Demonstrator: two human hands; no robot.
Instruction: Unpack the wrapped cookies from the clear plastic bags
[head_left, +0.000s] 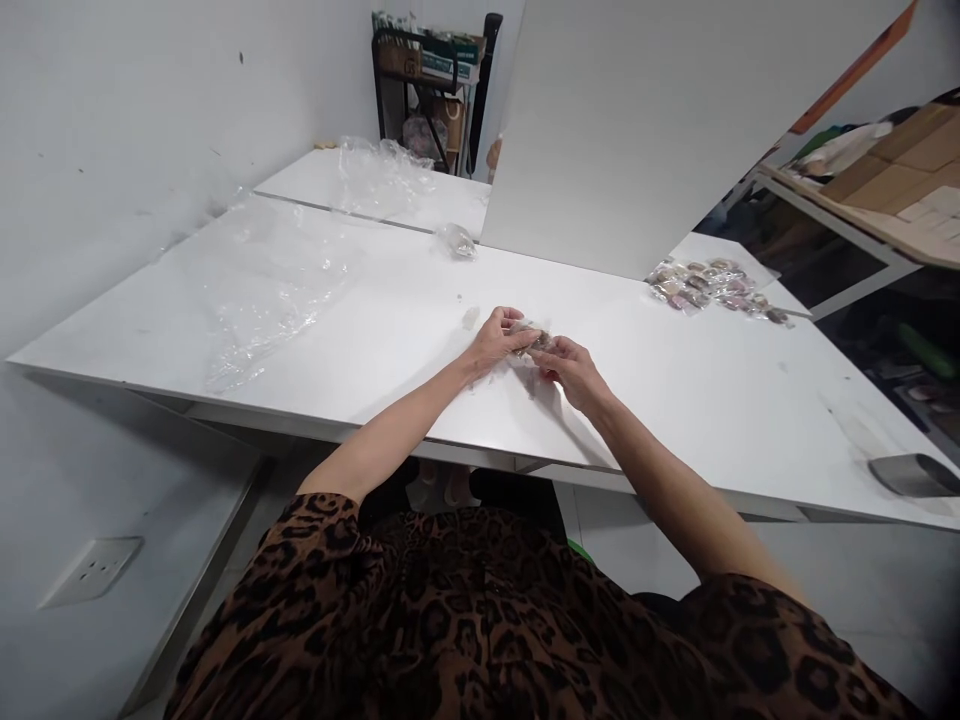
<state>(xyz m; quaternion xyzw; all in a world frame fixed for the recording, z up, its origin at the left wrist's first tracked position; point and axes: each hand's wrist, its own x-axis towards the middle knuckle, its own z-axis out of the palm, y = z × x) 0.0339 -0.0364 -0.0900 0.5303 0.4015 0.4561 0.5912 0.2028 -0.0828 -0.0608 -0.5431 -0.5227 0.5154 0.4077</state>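
Over the middle of the white table (405, 390), a small clear plastic packet (538, 340) with something brownish in it is held between both hands. My left hand (496, 342) pinches it from the left, thumb on top. On the other side my right hand (576, 372) grips the packet's right edge with closed fingers. What exactly is inside is too small and partly covered to make out. A small scrap of clear plastic (471, 318) lies just left of my left hand.
Several wrapped packets (701, 285) lie in a cluster at the right. One clear packet (456, 241) sits near a tall white panel (592, 130). Clear plastic sheeting (277, 280) covers the left side. A grey cylindrical object (915, 475) lies by the right edge.
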